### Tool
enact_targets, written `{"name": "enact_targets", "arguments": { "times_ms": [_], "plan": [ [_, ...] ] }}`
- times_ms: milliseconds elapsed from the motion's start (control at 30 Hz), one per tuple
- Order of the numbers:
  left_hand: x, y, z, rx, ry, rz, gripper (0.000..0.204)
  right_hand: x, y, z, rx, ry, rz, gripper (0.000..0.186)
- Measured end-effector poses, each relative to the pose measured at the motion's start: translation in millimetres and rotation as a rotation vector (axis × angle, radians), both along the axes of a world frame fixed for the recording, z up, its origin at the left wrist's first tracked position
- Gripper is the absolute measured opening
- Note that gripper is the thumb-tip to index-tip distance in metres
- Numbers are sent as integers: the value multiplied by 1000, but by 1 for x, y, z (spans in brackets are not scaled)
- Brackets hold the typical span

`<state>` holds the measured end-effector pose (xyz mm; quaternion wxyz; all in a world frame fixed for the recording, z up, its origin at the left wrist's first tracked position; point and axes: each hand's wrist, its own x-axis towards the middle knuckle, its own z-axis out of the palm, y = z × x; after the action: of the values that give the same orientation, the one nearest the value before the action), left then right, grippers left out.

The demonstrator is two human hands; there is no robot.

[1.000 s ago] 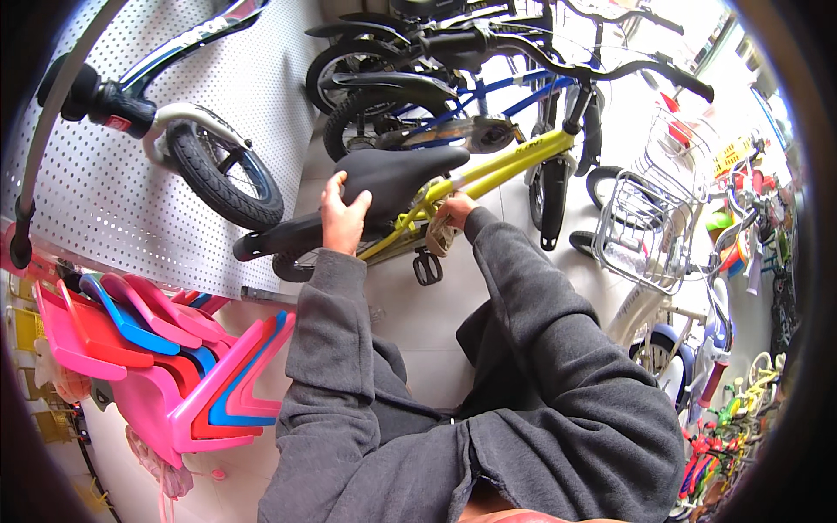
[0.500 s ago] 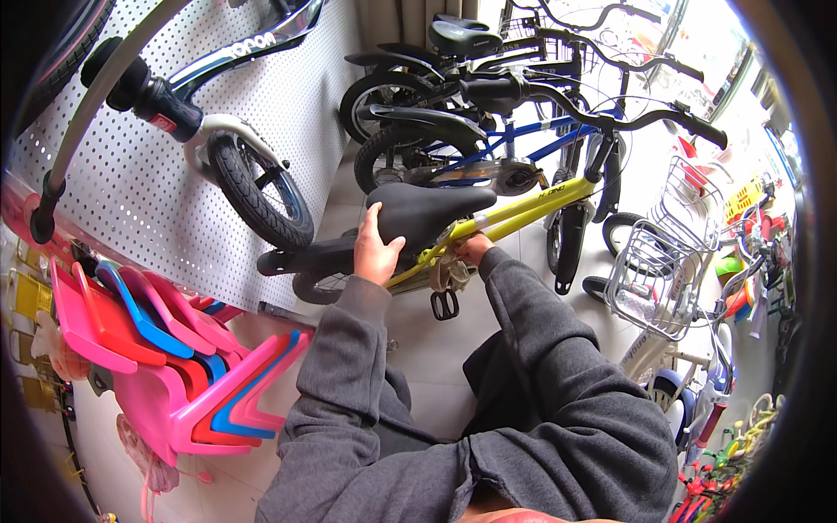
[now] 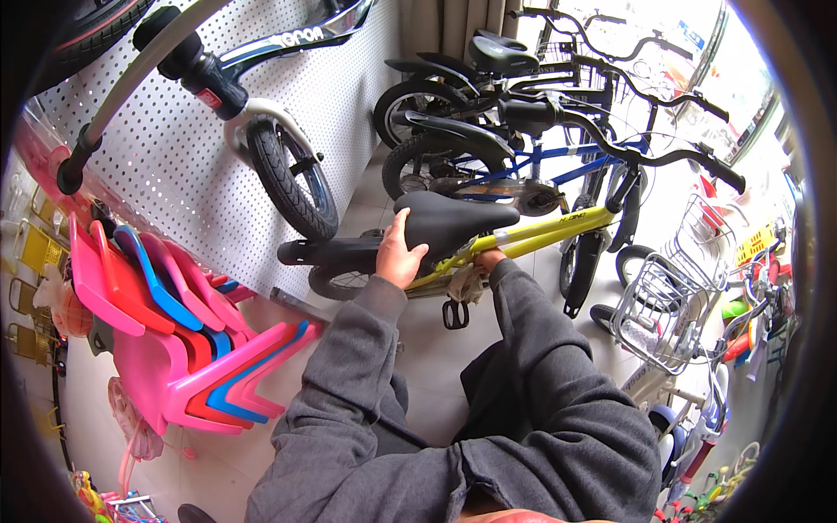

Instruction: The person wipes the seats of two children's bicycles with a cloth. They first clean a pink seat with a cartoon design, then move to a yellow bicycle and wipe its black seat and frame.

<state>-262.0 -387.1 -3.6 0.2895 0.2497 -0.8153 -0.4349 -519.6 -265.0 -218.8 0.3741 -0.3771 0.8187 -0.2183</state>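
A yellow bicycle stands in front of me, its frame (image 3: 558, 228) running up to black handlebars (image 3: 649, 157) at the right. My left hand (image 3: 401, 259) rests against the near rear edge of its black saddle (image 3: 453, 220), index finger stretched and thumb apart. Below the saddle, my right hand (image 3: 490, 259) reaches in at the yellow frame tubes; its fingers are hidden there. Crumpled pale wrapping (image 3: 466, 284) hangs around the crank area beside that hand. A black pedal (image 3: 455, 315) juts toward me underneath. The black rear mudguard (image 3: 327, 252) extends left over the partly hidden rear wheel.
A blue bicycle (image 3: 558, 170) and other bikes stand close behind. At the left, a white perforated panel (image 3: 349, 113) has a small wheel (image 3: 292, 179) before it. Stacked pink, red and blue plastic seats (image 3: 157, 375) lie near my left arm. Wire baskets (image 3: 658, 314) are at right.
The whole view has shifted, so the scene sits further right. My left hand keeps its place on the saddle, and my right hand stays under the yellow frame.
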Motion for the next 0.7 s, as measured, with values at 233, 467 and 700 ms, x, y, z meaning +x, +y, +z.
{"name": "enact_targets", "arguments": {
  "times_ms": [233,467,700],
  "plan": [
    [-3,-7,-9,-41,45,-23,68,36,14,48,-520,-1038,-803,24],
    [-1,-13,-8,2,94,-69,68,43,24,72,-415,-1044,-881,26],
    [-2,-16,-10,54,81,-112,68,56,37,144,-68,-400,-422,17]
  ]
}}
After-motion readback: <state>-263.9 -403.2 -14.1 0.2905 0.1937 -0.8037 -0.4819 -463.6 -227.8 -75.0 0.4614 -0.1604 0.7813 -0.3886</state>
